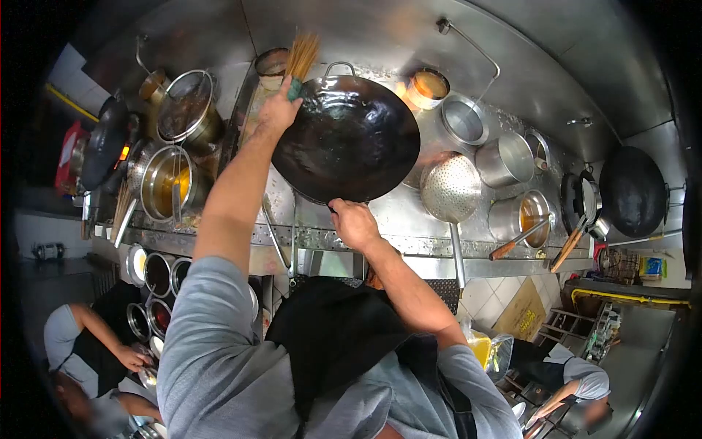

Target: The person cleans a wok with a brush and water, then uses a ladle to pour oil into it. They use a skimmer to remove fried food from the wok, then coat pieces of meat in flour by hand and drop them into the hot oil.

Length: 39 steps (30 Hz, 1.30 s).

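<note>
My left hand (280, 110) is closed around a bamboo wok brush (302, 57), gripping it at its green band, with the bristles fanning upward. It is beside the upper left rim of a large dark wok (349, 139). The wok's inside looks wet and shiny, with no food visible in it. My right hand (355, 224) grips the wok's near edge, where its fingers wrap round the handle. A loop handle (340, 67) stands on the wok's far rim. To the wok's right rests a perforated strainer ladle (450, 186), its long handle pointing towards me.
Metal pots (504, 159) and an oil pot with a ladle (528, 219) stand on the right. On the left are a pot of yellow oil (167, 183) and a deep strainer pot (186, 106). Co-workers (95, 340) (570, 380) bend at both lower sides.
</note>
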Available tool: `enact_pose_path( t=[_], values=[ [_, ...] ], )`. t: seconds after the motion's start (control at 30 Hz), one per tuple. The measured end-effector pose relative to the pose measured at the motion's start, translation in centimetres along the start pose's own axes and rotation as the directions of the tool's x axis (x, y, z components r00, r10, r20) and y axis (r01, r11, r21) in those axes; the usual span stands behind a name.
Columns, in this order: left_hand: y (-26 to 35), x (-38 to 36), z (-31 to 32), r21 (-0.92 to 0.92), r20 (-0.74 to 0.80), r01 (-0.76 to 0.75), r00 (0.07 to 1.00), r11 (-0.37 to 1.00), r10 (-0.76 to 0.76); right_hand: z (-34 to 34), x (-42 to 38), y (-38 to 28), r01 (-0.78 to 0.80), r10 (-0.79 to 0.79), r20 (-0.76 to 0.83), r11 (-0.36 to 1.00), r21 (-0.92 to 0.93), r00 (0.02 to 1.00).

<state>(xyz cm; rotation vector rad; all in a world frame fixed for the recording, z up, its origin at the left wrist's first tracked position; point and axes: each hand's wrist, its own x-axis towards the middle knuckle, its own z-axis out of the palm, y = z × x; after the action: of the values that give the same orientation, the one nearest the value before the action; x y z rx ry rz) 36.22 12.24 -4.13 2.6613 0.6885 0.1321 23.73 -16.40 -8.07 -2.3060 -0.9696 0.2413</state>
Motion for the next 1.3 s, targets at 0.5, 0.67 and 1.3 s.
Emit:
enact_pose_path(
  t=[0.5,0.67,1.3],
  values=[
    [-0.3,-1.5,4.8,0.196,0.193,-0.192,0.969,0.962,0.154,-0.7,0.0,-0.4,-0.023,0.024,0.054,0.999,-0.028,0.998],
    [0.9,1.1,-0.1,-0.105,-0.224,-0.009,0.975,0.994,-0.015,-0.1,-0.1,0.4,-0.009,0.008,0.029,1.0,0.005,1.0],
    [-2.9,2.6,2.6,0.015,-0.025,-0.032,0.999,0.999,0.033,-0.3,0.0,0.6,0.003,-0.003,-0.014,1.0,-0.01,1.0]
  ],
)
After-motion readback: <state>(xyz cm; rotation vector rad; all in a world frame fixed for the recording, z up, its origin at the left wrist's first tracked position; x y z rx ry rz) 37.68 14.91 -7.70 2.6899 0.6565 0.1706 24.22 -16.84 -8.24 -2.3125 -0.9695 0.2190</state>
